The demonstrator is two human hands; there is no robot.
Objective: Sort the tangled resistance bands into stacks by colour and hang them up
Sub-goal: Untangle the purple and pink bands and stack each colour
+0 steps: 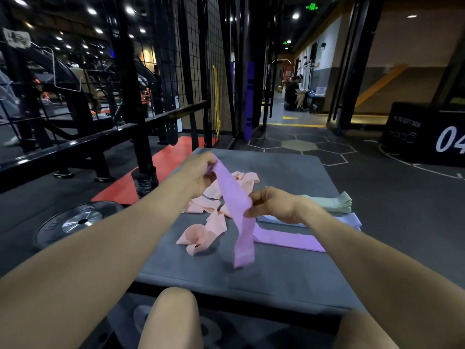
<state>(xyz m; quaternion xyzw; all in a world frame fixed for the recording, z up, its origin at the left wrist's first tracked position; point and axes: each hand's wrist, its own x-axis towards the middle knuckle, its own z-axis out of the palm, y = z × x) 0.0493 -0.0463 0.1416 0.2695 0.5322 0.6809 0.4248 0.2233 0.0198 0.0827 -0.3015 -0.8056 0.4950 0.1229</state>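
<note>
Sorting step: purple band (235, 197) lifted above the bench (289, 268).
Left hand (198, 170) pinches its top, right hand (271, 202) its middle; next, probably lay it on the purple stack (289, 239) beside the tangled pink bands (208, 215).

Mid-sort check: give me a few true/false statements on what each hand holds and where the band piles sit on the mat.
1. Both the left hand and the right hand grip the purple band. True.
2. The pink bands are stacked neatly. False: they lie loose and tangled on the grey mat.
3. A folded green stack sits beyond the right hand. True.
4. The purple band lies flat on the mat. False: it is lifted, its lower end hanging.
5. A yellow band hangs on the wire grid. True.
</note>
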